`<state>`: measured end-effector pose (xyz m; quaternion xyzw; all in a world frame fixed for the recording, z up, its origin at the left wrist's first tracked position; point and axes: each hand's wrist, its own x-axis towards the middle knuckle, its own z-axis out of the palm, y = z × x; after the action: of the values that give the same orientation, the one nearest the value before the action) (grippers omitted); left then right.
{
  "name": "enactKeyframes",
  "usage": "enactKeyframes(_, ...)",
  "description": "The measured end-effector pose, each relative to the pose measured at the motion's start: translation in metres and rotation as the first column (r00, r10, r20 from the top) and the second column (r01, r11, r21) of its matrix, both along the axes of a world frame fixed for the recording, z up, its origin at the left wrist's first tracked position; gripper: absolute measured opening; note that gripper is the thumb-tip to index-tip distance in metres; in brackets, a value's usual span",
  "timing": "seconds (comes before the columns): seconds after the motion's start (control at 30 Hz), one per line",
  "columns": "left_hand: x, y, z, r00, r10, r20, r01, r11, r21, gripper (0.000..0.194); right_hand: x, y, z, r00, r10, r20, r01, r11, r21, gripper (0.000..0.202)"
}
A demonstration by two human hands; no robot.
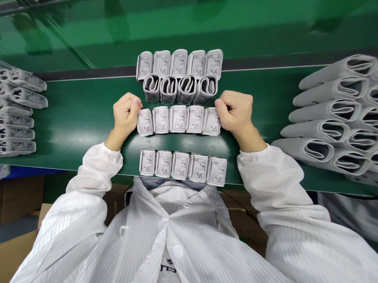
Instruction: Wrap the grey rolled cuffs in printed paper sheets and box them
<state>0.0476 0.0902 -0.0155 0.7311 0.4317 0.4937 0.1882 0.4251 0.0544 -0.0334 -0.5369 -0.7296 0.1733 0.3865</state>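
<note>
On the green work surface lies a middle row of rolled grey cuffs (178, 119), their printed faces up. My left hand (126, 113) is closed, its thumb and curled fingers against the row's left end. At the right end my right hand (236, 110) is likewise curled shut, thumb on the last cuff. The row is squeezed between both hands, several cuffs side by side. Just beyond it stands a row of cuffs with their coiled edges showing (169, 89), touching another printed-face row (179, 63). Nearer my body is a separate front row (180, 165).
Larger rolled grey pieces (328, 111) are stacked at the right. Small rolled cuffs (17, 120) are piled at the left. A dark rail (97, 72) runs behind the surface, with a glossy green belt (170, 22) beyond. Cardboard boxes (13, 255) stand below.
</note>
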Motion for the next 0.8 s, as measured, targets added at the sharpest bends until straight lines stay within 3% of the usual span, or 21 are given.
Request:
enactKeyframes(0.53, 0.0, 0.0, 0.001, 0.999, -0.03, 0.027, 0.028, 0.997, 0.074, 0.062, 0.004, -0.001, -0.003, 1.0, 0.003, -0.01, -0.003, 1.0, 0.012, 0.068)
enactKeyframes(0.8, -0.003, 0.0, 0.001, 1.0, -0.024, -0.007, 0.025, 0.992, 0.122, 0.062, 0.002, -0.004, -0.011, 0.993, -0.105, 0.045, 0.098, 0.987, 0.13, 0.065)
